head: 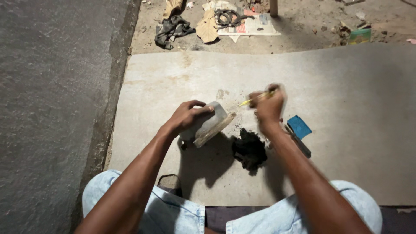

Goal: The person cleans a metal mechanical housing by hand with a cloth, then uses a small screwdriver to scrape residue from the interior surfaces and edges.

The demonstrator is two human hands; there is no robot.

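Observation:
My left hand [187, 116] grips a grey, rounded block-like object [209, 124] with a pale flat underside, tilted up off a grey mat [346, 108]. My right hand [269, 106] is closed around a thin yellow-handled tool [252, 100], whose tip points left toward the object's upper edge. The right hand is blurred. A heap of black powder or soil [249, 150] lies on the mat just below and between my hands.
A blue flat piece [299, 126] and a dark tool handle [299, 143] lie on the mat right of my right wrist. Rags [171, 29], newspaper [251, 26] and a coiled black cord [226, 17] lie on the dirt floor beyond. Rough concrete [52, 108] lies left.

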